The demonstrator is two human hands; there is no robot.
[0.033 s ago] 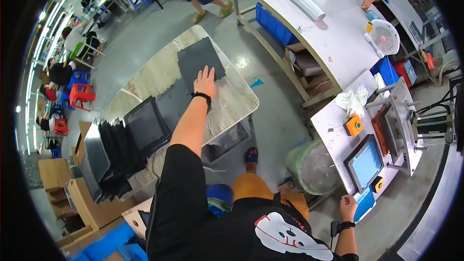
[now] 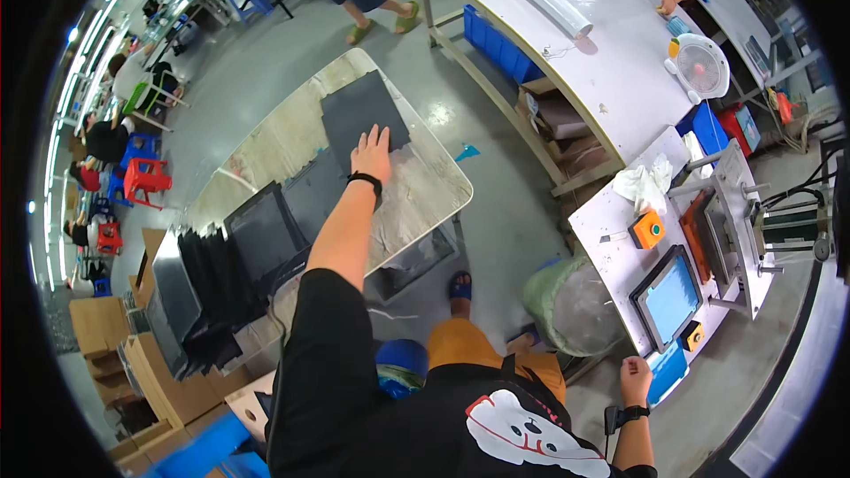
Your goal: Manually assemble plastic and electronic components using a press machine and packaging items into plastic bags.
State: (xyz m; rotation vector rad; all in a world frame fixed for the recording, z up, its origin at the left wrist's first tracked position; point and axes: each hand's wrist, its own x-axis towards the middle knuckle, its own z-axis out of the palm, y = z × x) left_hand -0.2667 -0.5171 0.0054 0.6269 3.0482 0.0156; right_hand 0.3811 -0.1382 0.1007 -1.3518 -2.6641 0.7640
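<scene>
Right hand (image 2: 635, 375) near frame (image 2: 647, 322); 2 button boxes (image 2: 648, 229) beside.

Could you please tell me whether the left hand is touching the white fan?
No, the left hand is at the dark sheet on the wood-grained table, while the fan stands on the white table.

The left hand (image 2: 371, 158) lies palm down, fingers spread, over the near part of a dark grey sheet (image 2: 361, 104) on a wood-patterned table (image 2: 434, 184). Farther left on that table, black sheets (image 2: 215, 276) stand packed in a row. The right hand (image 2: 634, 379), fingers curled, is just beside a blue sheet (image 2: 670, 372) at the white workbench (image 2: 602, 267); whether it grips anything is unclear. On this bench are a black frame (image 2: 643, 308) around a blue panel (image 2: 671, 297), an orange button box (image 2: 648, 230) and a white cloth (image 2: 644, 184).
</scene>
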